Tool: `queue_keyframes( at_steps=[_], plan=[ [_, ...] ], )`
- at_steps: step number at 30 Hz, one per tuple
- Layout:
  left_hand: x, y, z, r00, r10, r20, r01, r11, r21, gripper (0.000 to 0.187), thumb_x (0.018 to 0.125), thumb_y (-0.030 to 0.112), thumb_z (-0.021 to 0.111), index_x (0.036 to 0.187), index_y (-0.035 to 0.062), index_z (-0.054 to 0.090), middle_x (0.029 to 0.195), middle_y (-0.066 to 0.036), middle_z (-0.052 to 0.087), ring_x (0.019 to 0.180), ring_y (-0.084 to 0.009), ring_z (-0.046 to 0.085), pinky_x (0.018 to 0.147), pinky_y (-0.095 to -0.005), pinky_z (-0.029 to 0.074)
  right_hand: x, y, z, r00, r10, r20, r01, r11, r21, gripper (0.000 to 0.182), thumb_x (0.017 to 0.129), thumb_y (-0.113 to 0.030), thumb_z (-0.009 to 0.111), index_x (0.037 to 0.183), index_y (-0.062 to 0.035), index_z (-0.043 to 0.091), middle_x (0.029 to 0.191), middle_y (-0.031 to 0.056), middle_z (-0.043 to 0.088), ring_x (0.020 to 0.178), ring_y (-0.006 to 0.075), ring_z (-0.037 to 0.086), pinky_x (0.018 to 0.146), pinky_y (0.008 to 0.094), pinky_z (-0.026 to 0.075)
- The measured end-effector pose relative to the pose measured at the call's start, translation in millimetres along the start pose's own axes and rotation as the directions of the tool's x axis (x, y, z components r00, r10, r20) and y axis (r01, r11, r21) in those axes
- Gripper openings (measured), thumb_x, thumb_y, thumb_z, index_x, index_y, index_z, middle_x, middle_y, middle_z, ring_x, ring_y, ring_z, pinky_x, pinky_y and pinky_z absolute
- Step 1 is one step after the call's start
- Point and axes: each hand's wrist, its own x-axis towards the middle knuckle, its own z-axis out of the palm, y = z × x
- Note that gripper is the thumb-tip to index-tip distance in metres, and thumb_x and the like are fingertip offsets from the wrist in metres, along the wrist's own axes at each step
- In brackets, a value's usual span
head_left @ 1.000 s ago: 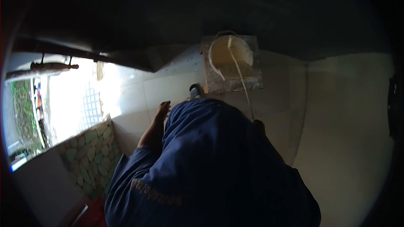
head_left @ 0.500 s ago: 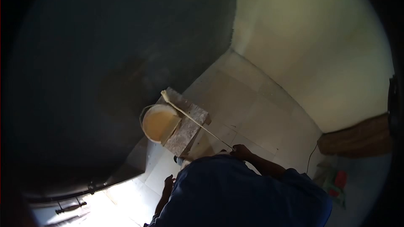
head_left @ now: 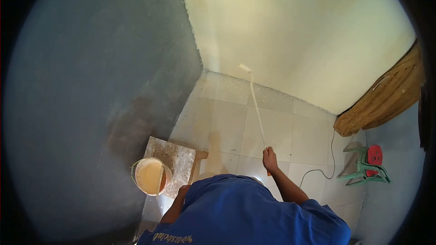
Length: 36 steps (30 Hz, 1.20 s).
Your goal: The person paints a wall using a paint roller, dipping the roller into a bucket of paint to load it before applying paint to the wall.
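Observation:
My right hand [head_left: 269,159] is closed around the handle of a paint roller [head_left: 255,100]. The roller's pale sleeve is at the far end of its long thin frame and overlaps the foot of the cream wall [head_left: 290,31] in this view. An orange end of the handle pokes out below my fist. My left hand [head_left: 183,190] hangs beside my body near the bench, its fingers mostly hidden. Left of it, a bucket [head_left: 150,176] of cream paint overlaps the edge of a paint-spattered wooden bench [head_left: 179,156]; a stick or board stands in the bucket.
A dark grey wall [head_left: 91,86] with a brown stain rises on the left. Pale tiles cover the floor [head_left: 227,118]. A brown cloth [head_left: 386,95] hangs at the right, a black cable [head_left: 334,149] trails below it, and a green and red plastic chair [head_left: 370,163] lies tipped nearby.
The roller has swung from above the bench and bucket to the right, toward the cream wall. My view has turned and brightened. My left hand has moved closer to my body.

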Motion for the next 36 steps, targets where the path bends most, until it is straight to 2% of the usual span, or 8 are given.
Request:
queue_keyframes(
  at_steps=[7, 9, 13, 17, 21, 28, 34, 36],
  plan=[
    [101, 41, 3, 0.984, 0.050, -0.170, -0.032, 0.993, 0.112, 0.032, 0.091, 0.029, 0.050, 0.099, 0.0023, 0.066, 0.086, -0.007, 0.066, 0.079, -0.0150, 0.060, 0.073, -0.0301, 0.048, 131, 7, 25, 0.961, 0.076, -0.265, -0.078, 0.997, 0.003, 0.029, 0.093, -0.028, 0.045, 0.093, 0.0007, 0.043, 0.072, 0.0241, 0.057, 0.059, 0.0396, 0.059, 0.055, 0.0470, 0.047],
    [132, 46, -6, 0.972, 0.229, -0.050, -0.137, 0.729, 0.671, 0.035, 0.093, 0.030, 0.046, 0.103, 0.0027, 0.065, 0.091, -0.009, 0.066, 0.085, -0.0176, 0.059, 0.080, -0.0333, 0.047, 168, -2, 27, 0.953, 0.120, -0.280, -0.120, 0.993, 0.019, 0.028, 0.093, -0.026, 0.046, 0.093, 0.0013, 0.044, 0.076, 0.0253, 0.058, 0.068, 0.0425, 0.059, 0.060, 0.0489, 0.046],
    [182, 89, -29, 0.896, 0.380, 0.230, -0.420, 0.560, 0.714, 0.039, 0.094, 0.032, 0.042, 0.110, 0.0023, 0.061, 0.097, -0.010, 0.066, 0.090, -0.0219, 0.059, 0.085, -0.0360, 0.044, 240, -43, 29, 0.939, 0.136, -0.316, -0.163, 0.985, -0.061, 0.027, 0.092, -0.024, 0.049, 0.095, 0.0019, 0.045, 0.083, 0.0262, 0.060, 0.078, 0.0447, 0.059, 0.068, 0.0504, 0.046],
    [227, 135, -55, 0.985, 0.173, 0.008, -0.169, 0.946, 0.275, 0.032, 0.091, 0.035, 0.049, 0.105, 0.0076, 0.060, 0.087, -0.005, 0.060, 0.081, -0.0221, 0.057, 0.076, -0.0384, 0.044, 316, -72, 35, 0.934, 0.058, -0.351, -0.126, 0.977, -0.173, 0.025, 0.091, -0.022, 0.051, 0.096, 0.0015, 0.045, 0.087, 0.0262, 0.061, 0.082, 0.0441, 0.059, 0.070, 0.0495, 0.047],
    [290, 206, -76, 0.993, -0.108, -0.052, 0.090, 0.956, -0.280, 0.027, 0.088, 0.038, 0.056, 0.100, 0.0129, 0.058, 0.076, -0.001, 0.054, 0.073, -0.0224, 0.055, 0.066, -0.0408, 0.044, 386, -107, 47, 0.915, 0.115, -0.386, -0.168, 0.980, -0.107, 0.024, 0.090, -0.021, 0.051, 0.098, 0.0015, 0.045, 0.089, 0.0263, 0.060, 0.085, 0.0436, 0.059, 0.072, 0.0495, 0.047],
    [311, 334, -110, 0.921, -0.339, -0.192, 0.337, 0.940, -0.042, 0.042, 0.086, 0.046, 0.055, 0.119, 0.0217, 0.048, 0.104, -0.001, 0.055, 0.089, -0.0243, 0.053, 0.077, -0.0499, 0.039, 469, -145, 62, 0.861, 0.032, -0.508, -0.085, 0.993, -0.082, 0.024, 0.091, -0.020, 0.050, 0.102, 0.0006, 0.045, 0.090, 0.0243, 0.060, 0.086, 0.0426, 0.058, 0.074, 0.0490, 0.046],
    [347, 309, -113, 0.908, -0.418, -0.018, 0.418, 0.906, 0.061, 0.045, 0.086, 0.045, 0.056, 0.124, 0.0219, 0.048, 0.108, -0.002, 0.054, 0.090, -0.0255, 0.054, 0.076, -0.0491, 0.041, 495, -155, 59, 0.844, 0.021, -0.535, -0.050, 0.998, -0.040, 0.024, 0.092, -0.021, 0.049, 0.102, 0.0011, 0.046, 0.091, 0.0249, 0.059, 0.087, 0.0420, 0.057, 0.074, 0.0482, 0.045],
    [379, 272, -120, 0.872, -0.480, 0.099, 0.490, 0.849, -0.198, 0.049, 0.087, 0.043, 0.057, 0.128, 0.0187, 0.046, 0.110, -0.005, 0.054, 0.092, -0.0277, 0.053, 0.077, -0.0484, 0.043, 503, -158, 52, 0.846, 0.026, -0.532, -0.049, 0.998, -0.030, 0.024, 0.092, -0.021, 0.049, 0.102, 0.0012, 0.046, 0.091, 0.0246, 0.059, 0.087, 0.0417, 0.057, 0.074, 0.0479, 0.045]
  ],
)
